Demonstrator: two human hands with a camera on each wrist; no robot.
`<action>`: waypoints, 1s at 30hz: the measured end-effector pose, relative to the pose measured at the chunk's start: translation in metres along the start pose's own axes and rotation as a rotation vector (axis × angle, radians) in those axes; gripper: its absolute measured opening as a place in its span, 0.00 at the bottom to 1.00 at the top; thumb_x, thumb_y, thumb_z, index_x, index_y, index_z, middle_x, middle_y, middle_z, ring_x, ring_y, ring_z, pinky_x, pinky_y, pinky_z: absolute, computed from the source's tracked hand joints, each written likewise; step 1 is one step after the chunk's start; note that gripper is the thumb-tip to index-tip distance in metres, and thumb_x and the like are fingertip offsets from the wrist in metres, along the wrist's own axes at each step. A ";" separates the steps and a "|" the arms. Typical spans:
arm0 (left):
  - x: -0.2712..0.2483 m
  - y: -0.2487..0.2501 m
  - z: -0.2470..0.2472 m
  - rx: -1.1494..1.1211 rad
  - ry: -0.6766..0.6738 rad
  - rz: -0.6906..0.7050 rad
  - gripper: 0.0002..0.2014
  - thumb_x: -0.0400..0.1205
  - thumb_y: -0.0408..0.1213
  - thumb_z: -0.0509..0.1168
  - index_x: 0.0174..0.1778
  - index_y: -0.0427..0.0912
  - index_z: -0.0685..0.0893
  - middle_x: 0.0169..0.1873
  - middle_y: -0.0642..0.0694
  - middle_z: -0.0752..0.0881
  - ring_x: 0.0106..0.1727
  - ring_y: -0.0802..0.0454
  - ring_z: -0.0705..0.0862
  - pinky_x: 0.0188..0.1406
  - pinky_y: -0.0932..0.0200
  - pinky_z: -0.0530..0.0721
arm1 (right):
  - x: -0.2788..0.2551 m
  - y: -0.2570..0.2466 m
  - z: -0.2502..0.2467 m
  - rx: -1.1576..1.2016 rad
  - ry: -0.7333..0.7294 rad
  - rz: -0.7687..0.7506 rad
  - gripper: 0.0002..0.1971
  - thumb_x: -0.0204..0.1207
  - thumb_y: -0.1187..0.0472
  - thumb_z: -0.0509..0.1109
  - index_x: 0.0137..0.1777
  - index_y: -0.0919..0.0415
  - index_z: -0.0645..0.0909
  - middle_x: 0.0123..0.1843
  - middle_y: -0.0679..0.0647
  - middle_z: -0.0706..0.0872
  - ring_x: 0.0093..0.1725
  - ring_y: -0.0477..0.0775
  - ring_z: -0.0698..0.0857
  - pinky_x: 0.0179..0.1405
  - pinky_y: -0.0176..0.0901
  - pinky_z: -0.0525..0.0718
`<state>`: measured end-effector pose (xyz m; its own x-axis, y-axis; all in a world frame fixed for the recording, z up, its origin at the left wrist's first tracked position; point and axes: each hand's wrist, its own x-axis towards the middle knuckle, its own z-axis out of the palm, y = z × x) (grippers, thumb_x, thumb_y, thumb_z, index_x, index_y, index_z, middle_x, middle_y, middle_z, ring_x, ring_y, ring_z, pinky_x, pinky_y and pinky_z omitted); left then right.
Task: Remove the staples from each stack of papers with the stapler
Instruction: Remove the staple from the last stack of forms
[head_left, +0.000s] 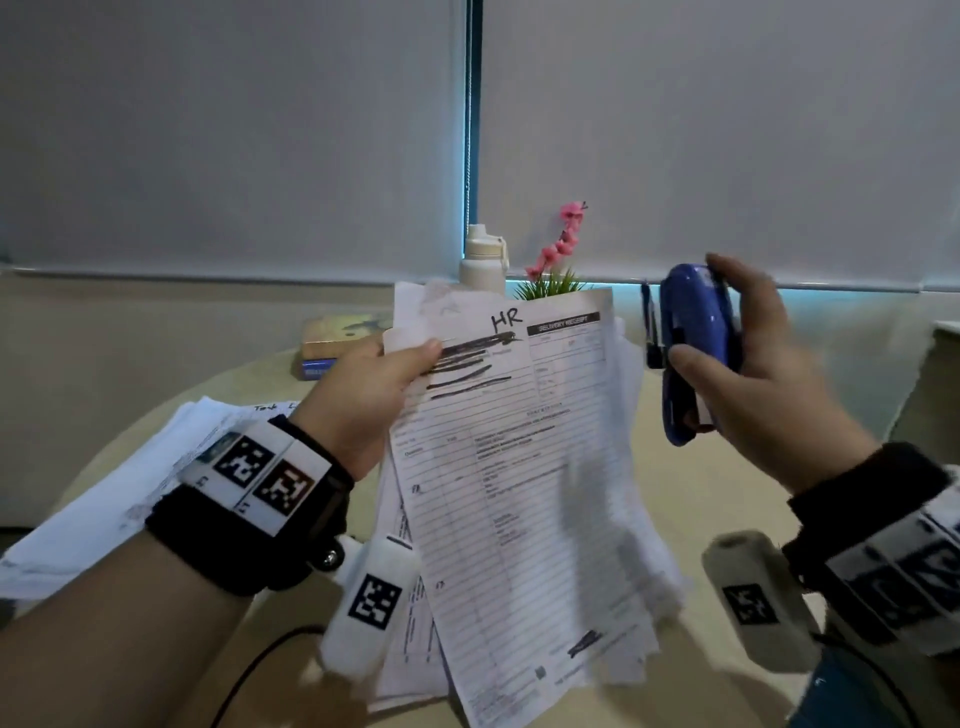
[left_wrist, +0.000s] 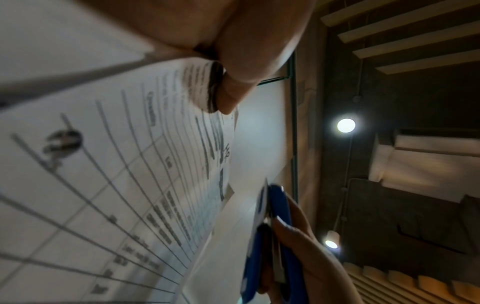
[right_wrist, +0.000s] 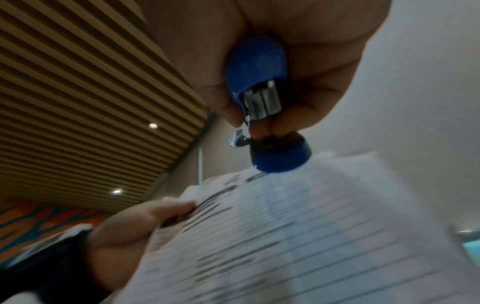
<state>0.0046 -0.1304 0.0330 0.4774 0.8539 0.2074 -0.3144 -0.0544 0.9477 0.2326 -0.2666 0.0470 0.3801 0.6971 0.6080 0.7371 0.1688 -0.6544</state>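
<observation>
My left hand pinches the top left corner of a paper stack, a printed form marked "HR", and holds it up off the table with the sheets hanging down. The same stack fills the left wrist view, thumb on top. To its right, my right hand grips a blue stapler, held upright in the air, apart from the paper. In the right wrist view the stapler shows its metal front end, just above the stack. No staple can be made out.
A second pile of papers lies on the round beige table at the left. At the back stand a white bottle, a pink flower plant, stacked books and a pen holder. A black cable runs along the front.
</observation>
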 end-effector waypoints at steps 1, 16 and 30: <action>-0.001 0.000 0.005 0.006 -0.009 0.001 0.15 0.85 0.30 0.58 0.64 0.26 0.79 0.49 0.35 0.89 0.42 0.44 0.91 0.35 0.55 0.88 | -0.007 -0.015 0.005 0.001 -0.060 -0.071 0.32 0.77 0.61 0.66 0.73 0.34 0.57 0.51 0.43 0.81 0.41 0.50 0.83 0.41 0.46 0.82; -0.015 0.005 0.037 0.163 -0.121 0.115 0.14 0.86 0.30 0.57 0.61 0.24 0.81 0.52 0.26 0.86 0.50 0.36 0.86 0.57 0.39 0.83 | -0.038 -0.044 0.056 -0.331 -0.108 -0.254 0.38 0.76 0.61 0.63 0.81 0.40 0.48 0.68 0.54 0.77 0.54 0.62 0.83 0.49 0.57 0.82; -0.014 0.004 0.039 0.250 -0.102 0.122 0.15 0.77 0.32 0.63 0.51 0.22 0.80 0.43 0.30 0.81 0.45 0.37 0.79 0.51 0.33 0.79 | -0.029 -0.045 0.073 -0.251 -0.107 -0.162 0.36 0.79 0.61 0.60 0.82 0.42 0.46 0.65 0.56 0.77 0.53 0.63 0.81 0.46 0.52 0.80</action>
<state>0.0287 -0.1629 0.0432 0.5324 0.7773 0.3352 -0.1691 -0.2904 0.9419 0.1472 -0.2435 0.0262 0.1957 0.7468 0.6356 0.9030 0.1155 -0.4138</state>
